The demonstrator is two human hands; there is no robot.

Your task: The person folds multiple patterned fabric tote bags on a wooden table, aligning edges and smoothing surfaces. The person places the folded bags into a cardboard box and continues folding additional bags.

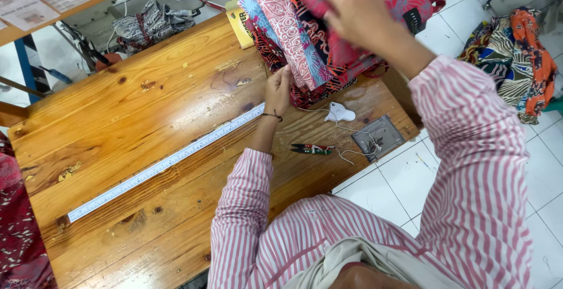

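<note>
While both hands work the fabrics (pixel 305 31) | left hand (pixel 278 89) pinches an edge | right hand (pixel 352 10) blurred, grip unclear | snips (pixel 311 148) near on table (pixel 146 119)

Ruler (pixel 164 163) lying diagonally across the bench (pixel 117 113), folded fabric stack (pixel 316 36) at its far right end, thread snips (pixel 311 149) near the right edge, fabric pile (pixel 519 54) on the floor beyond.

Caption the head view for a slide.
Both hands, left and right, grip a stack of patterned fabrics on a wooden table, beside a ruler and snips.
</note>
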